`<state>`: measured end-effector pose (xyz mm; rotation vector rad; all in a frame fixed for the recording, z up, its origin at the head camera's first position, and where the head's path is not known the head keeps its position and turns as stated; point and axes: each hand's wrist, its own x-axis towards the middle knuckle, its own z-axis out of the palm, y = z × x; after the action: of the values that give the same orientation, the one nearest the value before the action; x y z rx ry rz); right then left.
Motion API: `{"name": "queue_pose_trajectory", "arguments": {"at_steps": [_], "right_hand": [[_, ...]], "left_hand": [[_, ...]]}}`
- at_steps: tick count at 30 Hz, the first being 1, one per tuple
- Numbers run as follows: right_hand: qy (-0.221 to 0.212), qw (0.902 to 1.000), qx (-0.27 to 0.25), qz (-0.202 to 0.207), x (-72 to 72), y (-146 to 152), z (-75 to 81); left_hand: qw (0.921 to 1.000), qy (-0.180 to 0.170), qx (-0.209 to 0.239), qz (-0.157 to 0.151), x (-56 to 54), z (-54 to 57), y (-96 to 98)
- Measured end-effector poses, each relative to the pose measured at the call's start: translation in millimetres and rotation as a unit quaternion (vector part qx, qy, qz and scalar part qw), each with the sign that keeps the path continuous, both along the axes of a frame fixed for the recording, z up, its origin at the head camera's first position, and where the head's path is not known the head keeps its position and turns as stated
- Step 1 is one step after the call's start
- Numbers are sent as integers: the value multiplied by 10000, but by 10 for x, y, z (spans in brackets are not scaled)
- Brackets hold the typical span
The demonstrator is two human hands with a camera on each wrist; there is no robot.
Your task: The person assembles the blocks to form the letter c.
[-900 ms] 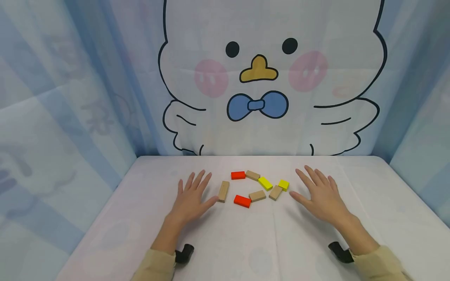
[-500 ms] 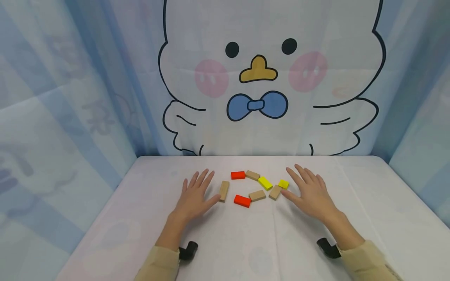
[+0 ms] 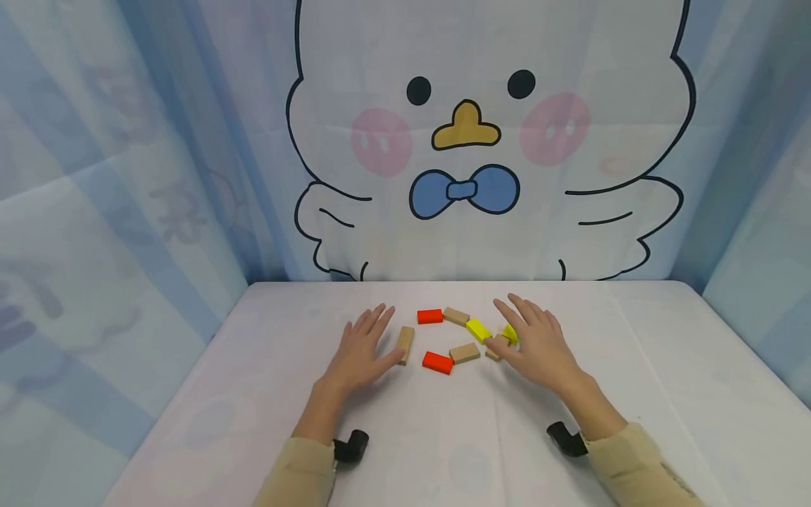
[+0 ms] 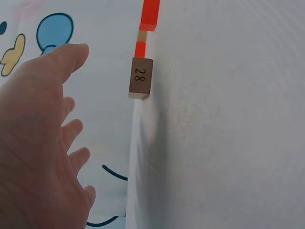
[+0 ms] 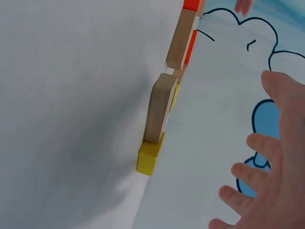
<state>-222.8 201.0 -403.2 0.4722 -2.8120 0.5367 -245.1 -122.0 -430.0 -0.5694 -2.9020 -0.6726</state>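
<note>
White tabletop (image 3: 453,422) bears a wooden block (image 3: 406,341), long axis pointing forward, left hand (image 3: 360,352) near it, right hand (image 3: 538,346) apart, both released.

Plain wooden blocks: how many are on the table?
4: left block by the left hand; far block beside the far red piece; near block beside the near red piece; right block, partly behind the right hand in the head view.

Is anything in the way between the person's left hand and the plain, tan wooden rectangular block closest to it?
Nothing visible is. In the left wrist view, only a gap separates the left hand from the plain wooden rectangular block. Both red rectangular blocks lie on its other side.
</note>
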Motion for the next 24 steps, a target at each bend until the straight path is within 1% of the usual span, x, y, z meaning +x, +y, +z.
{"name": "queue_pose_trajectory", "arguments": {"at_steps": [10,17,20,24], "right_hand": [[256,9992,-162,248,-70,-175,-47],[438,9979,-250,400,-103,-271,-57],[443,9974,-335,454,-118,-299,-68],[413,9961,-520,583,-134,-337,-83]], "left_hand": [[9985,-208,412,-305,-57,-55,28],[9970,-339,542,-445,-112,-95,53],[9962,-366,607,-505,-143,-113,58],[9948,-485,708,-551,-170,-130,56]]}}
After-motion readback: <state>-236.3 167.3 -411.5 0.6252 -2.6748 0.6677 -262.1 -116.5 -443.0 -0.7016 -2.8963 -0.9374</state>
